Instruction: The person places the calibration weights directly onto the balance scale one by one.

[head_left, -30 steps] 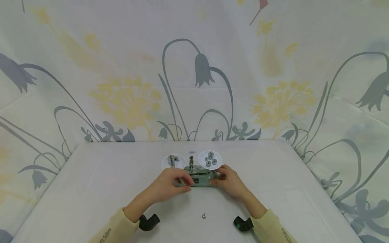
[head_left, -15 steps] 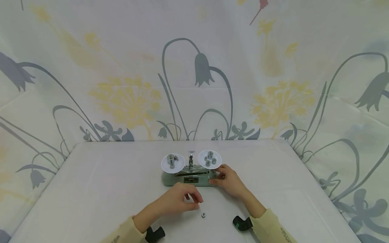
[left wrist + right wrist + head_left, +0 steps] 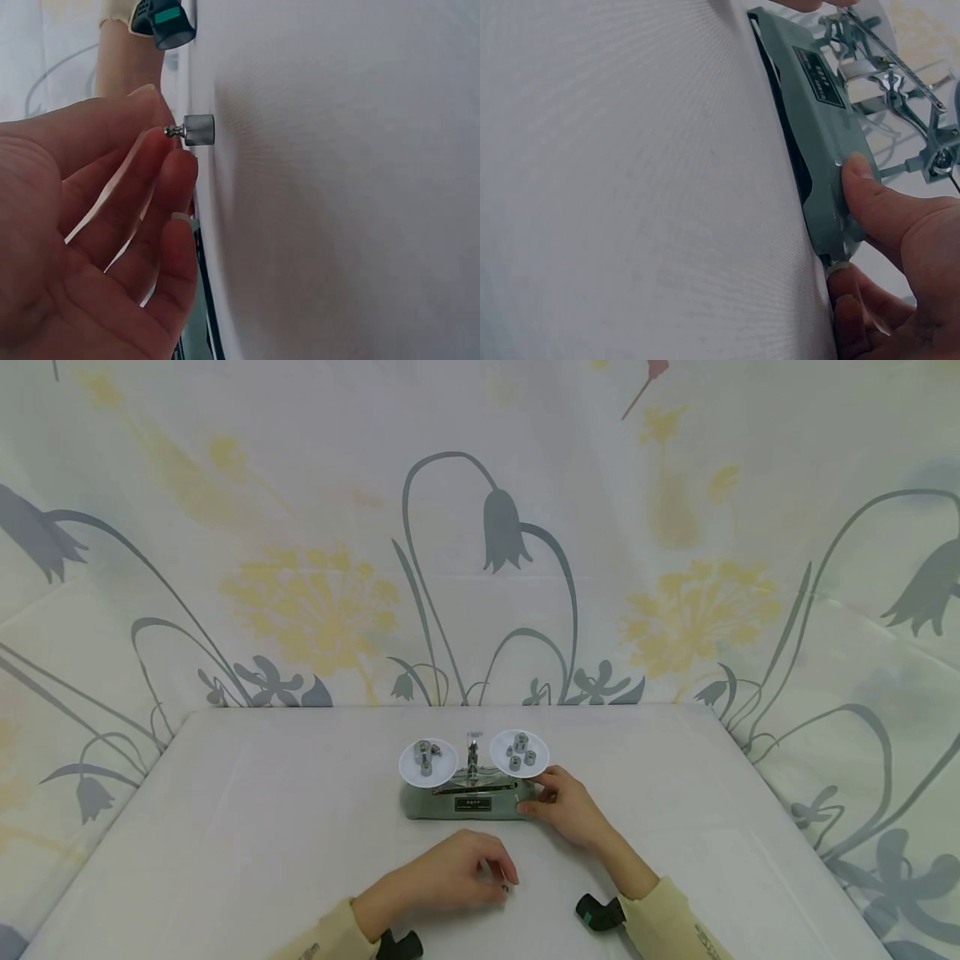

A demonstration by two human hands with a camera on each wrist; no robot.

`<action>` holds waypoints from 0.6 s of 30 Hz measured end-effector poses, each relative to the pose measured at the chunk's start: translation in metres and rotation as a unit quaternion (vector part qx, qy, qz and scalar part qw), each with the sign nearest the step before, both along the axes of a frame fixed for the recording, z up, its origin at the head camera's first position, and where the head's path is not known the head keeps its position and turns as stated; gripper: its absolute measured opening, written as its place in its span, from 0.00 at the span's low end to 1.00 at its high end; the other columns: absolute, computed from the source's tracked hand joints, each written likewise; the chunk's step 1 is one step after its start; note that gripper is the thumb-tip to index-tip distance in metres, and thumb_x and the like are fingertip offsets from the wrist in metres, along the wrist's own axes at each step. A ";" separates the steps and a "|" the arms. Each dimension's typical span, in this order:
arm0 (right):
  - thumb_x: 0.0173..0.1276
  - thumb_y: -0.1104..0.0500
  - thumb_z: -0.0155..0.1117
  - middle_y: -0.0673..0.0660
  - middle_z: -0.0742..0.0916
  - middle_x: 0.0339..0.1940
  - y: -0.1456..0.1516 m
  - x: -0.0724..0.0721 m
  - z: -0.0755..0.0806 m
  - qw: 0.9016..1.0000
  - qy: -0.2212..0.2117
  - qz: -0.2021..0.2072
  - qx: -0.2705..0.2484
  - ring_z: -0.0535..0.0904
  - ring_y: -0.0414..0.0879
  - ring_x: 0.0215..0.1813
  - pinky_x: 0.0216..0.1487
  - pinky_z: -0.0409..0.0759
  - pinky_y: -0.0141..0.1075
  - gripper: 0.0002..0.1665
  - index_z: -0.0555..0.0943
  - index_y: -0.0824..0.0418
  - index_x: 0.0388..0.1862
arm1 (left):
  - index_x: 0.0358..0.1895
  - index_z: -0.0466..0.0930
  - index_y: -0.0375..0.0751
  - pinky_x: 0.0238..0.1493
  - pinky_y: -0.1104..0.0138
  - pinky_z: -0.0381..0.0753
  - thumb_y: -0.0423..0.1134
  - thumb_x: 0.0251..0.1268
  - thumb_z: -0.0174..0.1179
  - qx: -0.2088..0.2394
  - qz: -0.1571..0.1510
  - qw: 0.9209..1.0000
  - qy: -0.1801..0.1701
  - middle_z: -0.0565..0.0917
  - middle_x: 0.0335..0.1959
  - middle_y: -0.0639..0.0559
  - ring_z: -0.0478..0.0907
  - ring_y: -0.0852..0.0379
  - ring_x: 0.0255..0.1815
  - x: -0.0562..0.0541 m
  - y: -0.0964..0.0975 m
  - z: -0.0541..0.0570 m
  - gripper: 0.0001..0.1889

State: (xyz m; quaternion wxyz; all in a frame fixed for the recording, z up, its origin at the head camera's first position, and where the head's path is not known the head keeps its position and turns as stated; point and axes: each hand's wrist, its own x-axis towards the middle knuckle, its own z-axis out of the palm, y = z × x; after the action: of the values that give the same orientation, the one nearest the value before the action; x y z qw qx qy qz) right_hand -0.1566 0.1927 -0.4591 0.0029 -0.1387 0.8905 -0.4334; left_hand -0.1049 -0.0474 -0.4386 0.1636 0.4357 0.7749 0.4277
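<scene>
A green balance scale [image 3: 435, 804] with two white pans stands on the white table. Metal weights [image 3: 425, 755] stand in its left pan, and more weights [image 3: 521, 743] in the right one. My right hand [image 3: 567, 807] grips the right end of the scale's base, its thumb on the front face and fingers around the end, as the right wrist view shows. In front of the scale, my left hand [image 3: 463, 870] is down at a small metal weight [image 3: 199, 130]. The weight stands upright on the cloth, its knob right at the fingertips, thumb and fingers loosely bent around it.
White cloth covers the table [image 3: 247, 827], which ends at a flower-patterned curtain [image 3: 480, 635]. Black wrist devices sit below each sleeve, one on the left [image 3: 401, 946] and one on the right [image 3: 597, 912].
My left hand has come away from the front of the scale, moving toward me and right to the small weight, which has stayed in place. My right hand has stayed on the scale.
</scene>
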 end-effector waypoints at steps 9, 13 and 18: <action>0.57 0.54 0.78 0.52 0.81 0.48 0.000 -0.001 -0.001 1.000 0.002 0.002 -0.001 0.74 0.44 0.40 0.41 0.74 0.38 0.29 0.84 0.60 0.58 | 0.39 0.86 0.45 0.41 0.76 0.77 0.31 0.57 0.72 -0.026 -0.012 0.999 0.021 0.83 0.36 0.64 0.78 0.72 0.38 0.000 0.004 -0.004 0.09; 0.57 0.54 0.79 0.53 0.81 0.48 0.001 -0.001 -0.001 1.000 0.004 0.001 0.001 0.74 0.44 0.40 0.41 0.74 0.38 0.29 0.84 0.60 0.57 | 0.39 0.86 0.45 0.42 0.77 0.77 0.30 0.56 0.73 -0.035 -0.013 0.999 0.023 0.82 0.35 0.64 0.77 0.72 0.37 0.001 0.004 -0.002 0.09; 0.57 0.55 0.79 0.53 0.81 0.47 0.001 -0.002 -0.001 1.000 0.005 0.003 0.001 0.74 0.44 0.40 0.41 0.74 0.38 0.28 0.84 0.61 0.57 | 0.37 0.86 0.45 0.38 0.78 0.76 0.29 0.55 0.73 -0.048 -0.018 0.998 0.045 0.81 0.33 0.64 0.76 0.72 0.34 0.001 0.003 -0.001 0.09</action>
State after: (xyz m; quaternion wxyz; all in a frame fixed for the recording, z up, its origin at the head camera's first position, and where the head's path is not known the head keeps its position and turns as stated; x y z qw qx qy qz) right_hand -0.1581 0.1936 -0.4604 -0.0001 -0.1440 0.8906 -0.4315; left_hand -0.1043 -0.0447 -0.4392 0.1572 0.4603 0.7927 0.3673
